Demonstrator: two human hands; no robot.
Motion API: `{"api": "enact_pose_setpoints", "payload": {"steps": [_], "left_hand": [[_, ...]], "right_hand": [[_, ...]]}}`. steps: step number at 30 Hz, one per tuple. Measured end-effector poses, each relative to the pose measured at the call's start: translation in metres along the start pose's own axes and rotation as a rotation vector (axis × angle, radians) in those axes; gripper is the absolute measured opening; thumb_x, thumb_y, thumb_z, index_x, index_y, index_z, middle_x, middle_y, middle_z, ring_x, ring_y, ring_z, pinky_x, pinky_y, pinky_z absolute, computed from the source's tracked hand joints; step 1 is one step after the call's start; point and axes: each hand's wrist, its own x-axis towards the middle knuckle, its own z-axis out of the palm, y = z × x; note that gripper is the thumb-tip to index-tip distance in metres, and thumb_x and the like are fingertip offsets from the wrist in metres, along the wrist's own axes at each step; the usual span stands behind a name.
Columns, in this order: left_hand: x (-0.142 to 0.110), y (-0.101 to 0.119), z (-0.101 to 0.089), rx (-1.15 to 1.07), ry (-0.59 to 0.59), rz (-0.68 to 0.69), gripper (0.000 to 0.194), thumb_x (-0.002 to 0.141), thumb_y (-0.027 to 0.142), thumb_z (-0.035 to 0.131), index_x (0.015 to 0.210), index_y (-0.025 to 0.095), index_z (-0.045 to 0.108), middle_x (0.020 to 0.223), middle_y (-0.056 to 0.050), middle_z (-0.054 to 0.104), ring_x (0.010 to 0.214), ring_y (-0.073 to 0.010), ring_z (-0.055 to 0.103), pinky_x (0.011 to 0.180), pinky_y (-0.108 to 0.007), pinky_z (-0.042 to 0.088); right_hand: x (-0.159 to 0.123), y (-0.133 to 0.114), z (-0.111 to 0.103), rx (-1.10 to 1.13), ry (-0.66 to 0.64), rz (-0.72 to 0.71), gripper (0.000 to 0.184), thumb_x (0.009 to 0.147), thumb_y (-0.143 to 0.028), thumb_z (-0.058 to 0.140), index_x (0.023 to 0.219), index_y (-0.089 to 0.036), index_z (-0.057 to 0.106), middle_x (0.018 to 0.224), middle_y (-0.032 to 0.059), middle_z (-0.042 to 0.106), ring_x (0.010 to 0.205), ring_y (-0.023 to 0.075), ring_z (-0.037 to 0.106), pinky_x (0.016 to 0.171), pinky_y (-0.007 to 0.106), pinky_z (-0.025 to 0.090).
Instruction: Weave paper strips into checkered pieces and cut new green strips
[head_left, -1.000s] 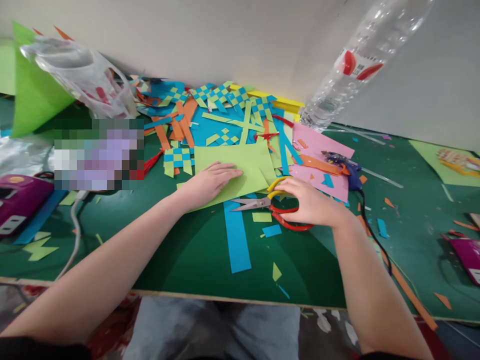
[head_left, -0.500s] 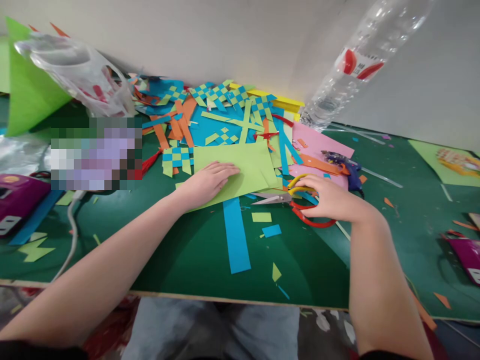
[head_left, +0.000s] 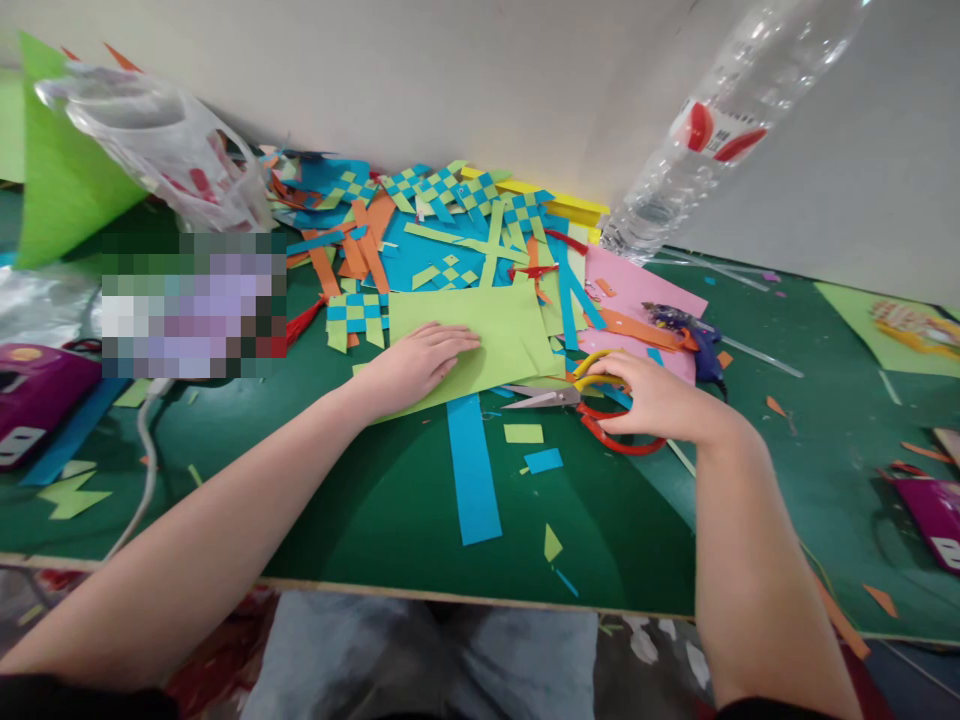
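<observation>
My left hand [head_left: 424, 368] lies flat, palm down, on a light green sheet of paper [head_left: 487, 325]. My right hand [head_left: 660, 400] grips the scissors [head_left: 581, 395] by their yellow and red handles. Their blades are slightly apart and point left, beside the sheet's lower right edge. A blue paper strip [head_left: 475, 480] sticks out from under the sheet toward me. Small green [head_left: 523, 433] and blue [head_left: 544, 461] paper scraps lie just below the blades. Behind the sheet are woven blue-and-green paper pieces [head_left: 480, 195], partly overlapping.
A clear plastic bottle [head_left: 720, 140] leans at the wall on the right. Pink paper [head_left: 645, 285] and a dark blue glue gun [head_left: 701, 345] lie beyond my right hand. At left stand a bagged cup [head_left: 165, 150], a blurred-out patch and a purple device [head_left: 45, 395] with a white cable [head_left: 146, 460].
The scissors and my right hand have shifted very slightly left. My left hand and the green sheet stay practically where they were.
</observation>
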Motion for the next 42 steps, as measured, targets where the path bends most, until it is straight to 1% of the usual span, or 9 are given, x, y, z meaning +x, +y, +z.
{"api": "enact_pose_setpoints", "payload": {"steps": [8, 12, 16, 19, 22, 26, 30, 36, 42], "left_hand": [[-0.001, -0.002, 0.001, -0.011, 0.006, 0.008, 0.043, 0.101, 0.027, 0.031, 0.136, 0.018, 0.053, 0.145, -0.005, 0.053, 0.138, -0.0188, 0.042, 0.12, -0.044, 0.025], [-0.001, -0.002, 0.001, -0.015, 0.01, 0.014, 0.042, 0.101, 0.027, 0.031, 0.136, 0.019, 0.053, 0.144, -0.005, 0.053, 0.138, -0.0183, 0.042, 0.12, -0.044, 0.025], [0.0, -0.001, 0.0, -0.001, 0.01, 0.017, 0.043, 0.101, 0.027, 0.03, 0.136, 0.018, 0.054, 0.144, -0.006, 0.053, 0.138, -0.0189, 0.042, 0.12, -0.046, 0.025], [0.0, 0.001, -0.001, 0.023, -0.004, 0.024, 0.043, 0.101, 0.026, 0.029, 0.133, 0.017, 0.057, 0.145, -0.006, 0.052, 0.139, -0.0197, 0.041, 0.121, -0.046, 0.024], [0.0, 0.001, -0.001, 0.032, -0.011, 0.03, 0.043, 0.101, 0.024, 0.029, 0.131, 0.018, 0.059, 0.146, -0.005, 0.051, 0.139, -0.0202, 0.041, 0.12, -0.046, 0.025], [-0.001, -0.001, 0.0, 0.022, -0.007, 0.036, 0.043, 0.101, 0.024, 0.029, 0.132, 0.02, 0.058, 0.147, -0.004, 0.05, 0.14, -0.0202, 0.04, 0.121, -0.047, 0.024], [-0.001, -0.003, 0.002, 0.018, -0.005, 0.039, 0.043, 0.101, 0.024, 0.03, 0.133, 0.021, 0.057, 0.148, -0.004, 0.049, 0.14, -0.0197, 0.039, 0.121, -0.046, 0.023], [-0.001, -0.002, 0.001, 0.012, -0.01, 0.037, 0.042, 0.101, 0.025, 0.03, 0.133, 0.021, 0.057, 0.147, -0.004, 0.05, 0.14, -0.0199, 0.04, 0.121, -0.047, 0.023], [-0.001, -0.002, 0.001, -0.002, -0.005, 0.038, 0.042, 0.101, 0.025, 0.031, 0.133, 0.021, 0.058, 0.146, -0.004, 0.051, 0.139, -0.0199, 0.04, 0.121, -0.047, 0.022]], "right_hand": [[0.0, -0.003, 0.001, -0.007, 0.015, -0.015, 0.044, 0.067, -0.03, 0.068, 0.111, -0.027, 0.063, 0.127, 0.0052, 0.061, 0.121, 0.0289, 0.056, 0.1, 0.047, 0.048], [0.001, -0.005, 0.002, -0.024, 0.021, -0.006, 0.044, 0.069, -0.029, 0.068, 0.113, -0.027, 0.063, 0.127, 0.0053, 0.062, 0.122, 0.0298, 0.054, 0.101, 0.047, 0.047], [0.004, -0.011, 0.004, -0.038, 0.051, -0.053, 0.042, 0.07, -0.03, 0.067, 0.112, -0.026, 0.062, 0.126, 0.0056, 0.061, 0.124, 0.0297, 0.053, 0.103, 0.048, 0.046], [0.008, -0.02, 0.009, -0.057, 0.075, -0.09, 0.042, 0.072, -0.032, 0.068, 0.113, -0.025, 0.062, 0.125, 0.0066, 0.062, 0.125, 0.03, 0.052, 0.105, 0.05, 0.043], [0.012, -0.029, 0.017, -0.069, 0.107, -0.124, 0.043, 0.074, -0.033, 0.068, 0.115, -0.026, 0.06, 0.124, 0.0073, 0.062, 0.124, 0.0303, 0.052, 0.105, 0.052, 0.042], [0.017, -0.033, 0.025, -0.055, 0.134, -0.122, 0.048, 0.075, -0.037, 0.069, 0.12, -0.025, 0.059, 0.128, 0.0088, 0.06, 0.125, 0.0309, 0.052, 0.106, 0.052, 0.042], [0.015, -0.029, 0.021, -0.039, 0.117, -0.128, 0.046, 0.076, -0.038, 0.068, 0.12, -0.027, 0.061, 0.128, 0.0077, 0.061, 0.124, 0.0316, 0.053, 0.106, 0.054, 0.042], [0.008, -0.019, 0.008, -0.028, 0.095, -0.13, 0.043, 0.073, -0.029, 0.066, 0.116, -0.029, 0.064, 0.128, 0.005, 0.062, 0.126, 0.0302, 0.053, 0.106, 0.05, 0.043], [0.009, -0.025, 0.01, -0.017, 0.079, -0.11, 0.044, 0.075, -0.035, 0.066, 0.118, -0.027, 0.063, 0.128, 0.0069, 0.062, 0.123, 0.0311, 0.056, 0.105, 0.053, 0.044]]}}
